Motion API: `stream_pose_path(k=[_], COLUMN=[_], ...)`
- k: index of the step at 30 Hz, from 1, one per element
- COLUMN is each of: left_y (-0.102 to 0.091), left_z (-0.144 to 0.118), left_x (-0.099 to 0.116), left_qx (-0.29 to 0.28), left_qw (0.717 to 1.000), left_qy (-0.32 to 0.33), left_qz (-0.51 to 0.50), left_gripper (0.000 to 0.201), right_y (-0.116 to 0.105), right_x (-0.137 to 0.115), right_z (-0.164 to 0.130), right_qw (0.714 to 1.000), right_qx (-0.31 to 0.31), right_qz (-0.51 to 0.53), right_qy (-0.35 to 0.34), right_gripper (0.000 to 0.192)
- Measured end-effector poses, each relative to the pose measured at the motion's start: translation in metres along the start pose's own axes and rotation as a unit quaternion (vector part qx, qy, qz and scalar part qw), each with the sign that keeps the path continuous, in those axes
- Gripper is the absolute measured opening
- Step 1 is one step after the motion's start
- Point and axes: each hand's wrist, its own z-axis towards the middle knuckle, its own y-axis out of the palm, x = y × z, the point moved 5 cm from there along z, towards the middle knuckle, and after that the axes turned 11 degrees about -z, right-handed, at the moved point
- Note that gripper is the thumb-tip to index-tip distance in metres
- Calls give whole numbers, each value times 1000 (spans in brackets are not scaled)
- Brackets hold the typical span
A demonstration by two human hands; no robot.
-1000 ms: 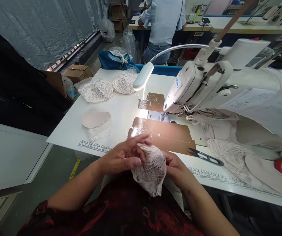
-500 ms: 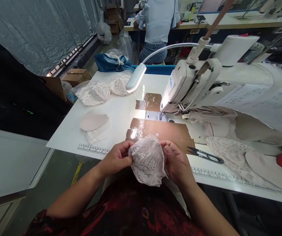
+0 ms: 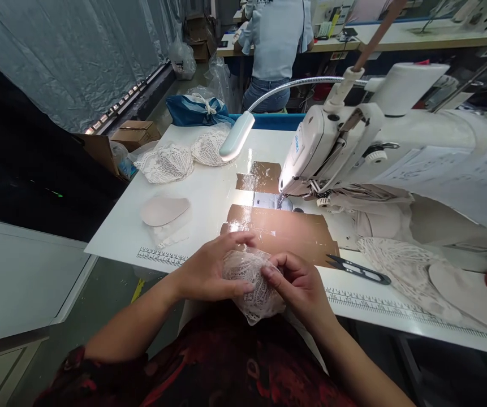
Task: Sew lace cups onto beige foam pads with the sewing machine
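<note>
Here, a white worktable [image 3: 209, 198] is taken up on its right by a white sewing machine [image 3: 353, 135], with two lace pieces [image 3: 167, 163] heaped at the far left corner and black thread snips [image 3: 360, 270] laid near the front edge. Just over that front edge a white lace cup [image 3: 251, 282] is held between both hands. It is cupped from the left by the left hand [image 3: 209, 271], whose fingers are curled and closed on it, and pinched from the right by the bent fingers of the right hand [image 3: 302, 285].

Openwork white lace piece [image 3: 254, 282], glossy white table [image 3: 209, 195], shiny brown tape patches [image 3: 285, 226].
</note>
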Motion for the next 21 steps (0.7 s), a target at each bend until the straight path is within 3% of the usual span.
stream_pose_path(k=[4,7,11,21], left_y=[13,17,17,21], left_z=[9,12,17,28], left_x=[-7,-8,-7,-16], left_qx=[-45,-59,-63,-39], left_qw=[997,994,990,982], left_qy=[-60,-70,-72,-107], left_qz=[-6,-58,-101,-151], left_gripper=[33,33,37,27], right_y=[-3,-10,-15,-19], right_x=[-11,-13,-8,-3], right_z=[1,0,0,3], right_qw=[998,994,992,991], right_qx=[22,60,97,105], right_qz=[-24,-46,-72,-81], right_qy=[-60,-72,-37,-31], right_gripper=[20,20,20,18])
